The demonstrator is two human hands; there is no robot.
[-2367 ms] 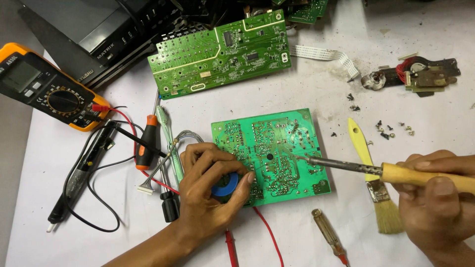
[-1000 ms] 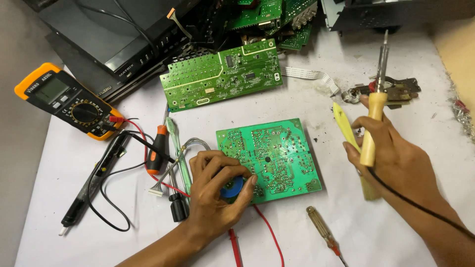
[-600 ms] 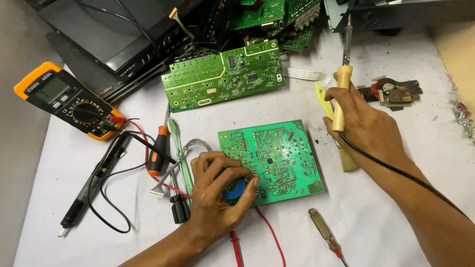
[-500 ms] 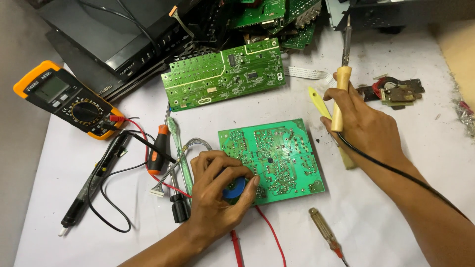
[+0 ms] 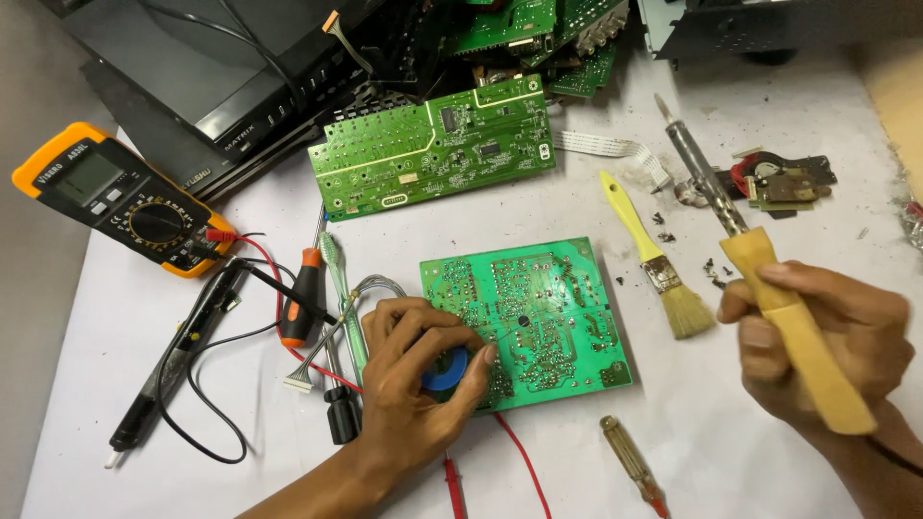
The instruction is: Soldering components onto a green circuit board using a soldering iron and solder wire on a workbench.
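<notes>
A green circuit board (image 5: 538, 317) lies solder side up on the white table. My left hand (image 5: 415, 375) rests at its left edge, fingers curled around a small blue spool (image 5: 444, 369). My right hand (image 5: 817, 346) is raised at the right, gripping the yellow handle of a soldering iron (image 5: 760, 288). Its metal tip points up and to the left, away from the board, towards the far right of the table. A yellow-handled brush (image 5: 654, 259) lies between the board and my right hand.
A second, longer green board (image 5: 433, 149) lies further back. An orange multimeter (image 5: 120, 197) with red and black leads sits at the left, by an orange screwdriver (image 5: 300, 298). Another screwdriver (image 5: 630, 461) lies below the board. Black equipment cases and more boards crowd the far edge.
My right hand lifted the soldering iron off the board, swung it up to the far edge, then drew it back to the right. The brush now lies uncovered. My left hand stayed put.
</notes>
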